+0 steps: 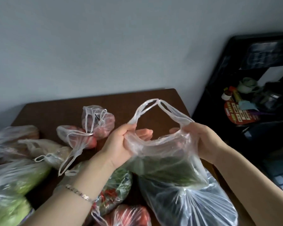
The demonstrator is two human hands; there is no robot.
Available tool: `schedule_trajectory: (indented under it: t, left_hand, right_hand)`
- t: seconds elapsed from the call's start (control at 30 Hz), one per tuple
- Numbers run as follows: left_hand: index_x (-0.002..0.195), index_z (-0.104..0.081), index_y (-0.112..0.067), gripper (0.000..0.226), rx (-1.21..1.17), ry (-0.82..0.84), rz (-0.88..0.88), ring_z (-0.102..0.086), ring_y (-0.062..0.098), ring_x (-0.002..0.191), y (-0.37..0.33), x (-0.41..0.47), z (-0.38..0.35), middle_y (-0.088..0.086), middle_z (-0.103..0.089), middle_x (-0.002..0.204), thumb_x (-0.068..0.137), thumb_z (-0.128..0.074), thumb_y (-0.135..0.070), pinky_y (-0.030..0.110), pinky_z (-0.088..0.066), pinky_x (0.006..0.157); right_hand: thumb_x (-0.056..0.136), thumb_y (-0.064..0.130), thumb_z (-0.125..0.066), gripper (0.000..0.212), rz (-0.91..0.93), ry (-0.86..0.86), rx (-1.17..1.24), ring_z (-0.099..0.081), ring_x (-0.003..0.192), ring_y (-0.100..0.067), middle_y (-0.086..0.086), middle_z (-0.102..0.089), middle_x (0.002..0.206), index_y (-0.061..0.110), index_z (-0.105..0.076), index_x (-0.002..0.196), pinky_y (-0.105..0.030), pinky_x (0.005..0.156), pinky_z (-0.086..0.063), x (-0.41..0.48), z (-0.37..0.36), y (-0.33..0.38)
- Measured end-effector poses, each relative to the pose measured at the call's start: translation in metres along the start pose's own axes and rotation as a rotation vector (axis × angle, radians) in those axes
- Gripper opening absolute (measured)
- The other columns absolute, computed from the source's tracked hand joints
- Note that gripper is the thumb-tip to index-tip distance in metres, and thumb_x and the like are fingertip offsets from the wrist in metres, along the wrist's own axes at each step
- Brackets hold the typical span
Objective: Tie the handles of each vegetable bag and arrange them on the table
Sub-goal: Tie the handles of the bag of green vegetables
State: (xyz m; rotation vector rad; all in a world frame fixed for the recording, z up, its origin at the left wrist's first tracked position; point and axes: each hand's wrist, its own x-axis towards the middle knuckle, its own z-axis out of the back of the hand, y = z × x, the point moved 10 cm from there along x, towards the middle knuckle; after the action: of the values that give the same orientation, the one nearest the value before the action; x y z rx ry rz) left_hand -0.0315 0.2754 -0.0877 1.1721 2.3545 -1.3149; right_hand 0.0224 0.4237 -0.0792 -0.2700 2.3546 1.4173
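Left hand (pixel 119 144) and right hand (pixel 201 141) pinch the green-vegetable bag (pixel 167 163) handles (fingers closed) above the table (pixel 121 101).

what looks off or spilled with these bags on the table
Nothing is spilled or torn. The only loose end: the bag of red vegetables lies with its handles trailing untied across the table. The greens bag, held by the left hand and right hand, is also untied.

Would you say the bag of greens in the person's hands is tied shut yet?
Not yet. The bag of greens gapes open; its two handles only meet above, unknotted, with left hand and right hand gripping its sides.
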Motion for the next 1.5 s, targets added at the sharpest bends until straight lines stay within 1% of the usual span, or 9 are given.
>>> schedule_trajectory:
  t: [0.1, 0.23, 0.37, 0.53, 0.67, 0.93, 1.03, 1.3, 1.5]
  left_hand:
    - [0.046, -0.056, -0.008, 0.04, -0.086, -0.053, 0.053, -0.056, 0.019, 0.056, 0.043, -0.008, 0.006, 0.001, -0.049, 0.038, 0.086, -0.05, -0.013, 0.036, -0.053, 0.065]
    - [0.068, -0.052, -0.015, 0.037, -0.003, -0.14, 0.122, -0.03, 0.004, 0.031, 0.098, -0.01, 0.026, -0.008, -0.03, 0.039, 0.095, -0.039, -0.036, 0.019, -0.044, 0.04]
    - [0.074, -0.049, -0.015, 0.037, 0.237, -0.158, 0.056, -0.027, 0.001, 0.035, 0.11, -0.012, 0.028, -0.006, -0.033, 0.052, 0.099, -0.031, -0.034, 0.013, -0.024, 0.044]
    - [0.074, -0.066, -0.007, 0.017, 0.243, -0.169, -0.046, -0.048, 0.006, 0.039, 0.103, -0.02, 0.023, -0.003, -0.053, 0.048, 0.088, -0.058, -0.012, 0.026, -0.044, 0.071]
    - [0.056, -0.07, -0.013, 0.026, 0.335, -0.187, -0.055, -0.055, 0.014, 0.049, 0.106, -0.024, 0.025, -0.001, -0.062, 0.047, 0.079, -0.066, -0.003, 0.025, -0.051, 0.064]
    - [0.087, -0.064, -0.004, 0.006, 0.361, -0.311, 0.15, -0.06, 0.024, 0.07, 0.13, -0.027, 0.04, 0.017, -0.062, 0.083, 0.082, -0.065, -0.005, 0.026, -0.051, 0.064]
    - [0.074, -0.059, -0.007, 0.012, 0.443, -0.316, 0.158, -0.056, 0.016, 0.054, 0.131, -0.027, 0.04, 0.008, -0.058, 0.065, 0.083, -0.066, -0.011, 0.023, -0.049, 0.052]
    - [0.068, -0.056, -0.009, 0.032, 0.425, -0.167, 0.264, -0.051, 0.016, 0.067, 0.144, -0.03, 0.016, 0.006, -0.052, 0.067, 0.094, -0.047, -0.026, 0.025, -0.042, 0.072]
    - [0.084, -0.069, -0.014, 0.014, 0.569, -0.309, -0.053, -0.065, 0.021, 0.08, 0.111, -0.023, 0.03, 0.005, -0.069, 0.08, 0.087, -0.063, -0.026, 0.03, -0.052, 0.076]
  right_hand:
    - [0.079, 0.005, -0.046, 0.021, 0.018, -0.086, 0.209, -0.068, 0.085, -0.018, -0.007, -0.074, 0.083, 0.008, -0.062, 0.092, -0.035, 0.068, -0.058, -0.02, 0.006, -0.025]
    - [0.08, 0.015, -0.05, 0.021, -0.153, -0.224, 0.405, -0.054, 0.045, -0.016, -0.004, -0.048, 0.051, 0.009, -0.056, 0.061, -0.02, 0.045, -0.051, -0.033, 0.016, -0.089]
    - [0.096, 0.044, -0.037, 0.047, -0.276, -0.476, 0.341, -0.027, 0.032, -0.009, 0.0, -0.029, 0.045, 0.006, -0.06, 0.079, -0.015, 0.03, -0.024, -0.041, 0.039, -0.136]
    - [0.094, 0.011, -0.045, 0.022, -0.204, -0.723, 0.274, -0.026, 0.04, -0.01, -0.002, -0.032, 0.056, 0.001, -0.053, 0.076, -0.014, 0.029, -0.023, -0.051, 0.054, -0.141]
    - [0.087, 0.004, -0.053, 0.021, -0.101, -0.626, 0.014, -0.041, 0.041, -0.011, -0.005, -0.049, 0.054, 0.001, -0.063, 0.068, -0.014, 0.036, -0.036, -0.053, 0.039, -0.128]
    - [0.085, 0.006, -0.057, 0.031, 0.053, -0.26, -0.168, -0.057, 0.057, -0.019, -0.01, -0.064, 0.056, 0.006, -0.067, 0.057, -0.029, 0.061, -0.047, -0.055, -0.006, -0.112]
    - [0.093, 0.021, -0.051, 0.038, 0.109, -0.279, -0.301, -0.056, 0.05, -0.009, -0.006, -0.065, 0.057, -0.002, -0.068, 0.068, -0.016, 0.053, -0.044, -0.06, -0.006, -0.107]
    - [0.095, 0.019, -0.045, 0.047, 0.185, -0.405, -0.419, -0.052, 0.042, 0.003, 0.011, -0.061, 0.043, 0.008, -0.068, 0.056, -0.007, 0.049, -0.04, -0.066, -0.001, -0.096]
    - [0.091, 0.025, -0.054, 0.031, 0.032, -0.405, -0.303, -0.049, 0.041, -0.002, 0.002, -0.063, 0.054, 0.009, -0.071, 0.07, -0.015, 0.044, -0.041, -0.056, 0.006, -0.11]
